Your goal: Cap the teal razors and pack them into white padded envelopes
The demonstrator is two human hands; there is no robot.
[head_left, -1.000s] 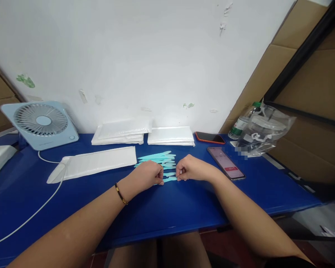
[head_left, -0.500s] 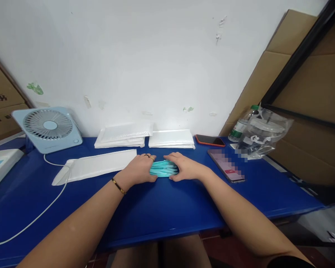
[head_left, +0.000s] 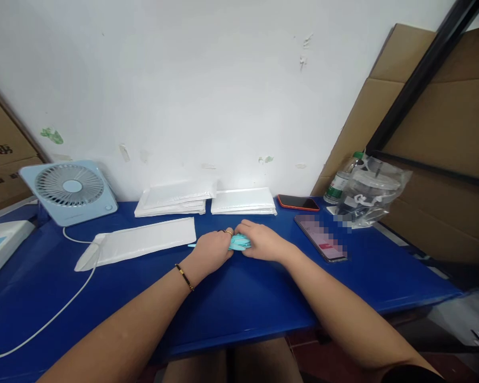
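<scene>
My left hand (head_left: 213, 250) and my right hand (head_left: 263, 242) are close together over the middle of the blue table (head_left: 239, 303). Between them is a bundle of thin turquoise pieces (head_left: 239, 242); their exact kind cannot be made out. The fingers of both hands curl round the bundle and cover most of it. A narrow turquoise tip sticks out left of my left hand. Just beyond that tip lies a long white padded envelope (head_left: 143, 240), flat, its left end turned toward the fan cable.
Two stacks of white padded envelopes, a left stack (head_left: 171, 199) and a right stack (head_left: 243, 202), lie along the wall. A blue fan (head_left: 72, 191) stands left, its cable (head_left: 69, 298) trailing forward. To the right are two phones, a bottle (head_left: 338, 186) and a bagged cup (head_left: 371, 194).
My left hand has shifted right, nearer my right hand, and closed further over the turquoise bundle. Less of the bundle shows between the hands, and a tip now pokes out on the left.
</scene>
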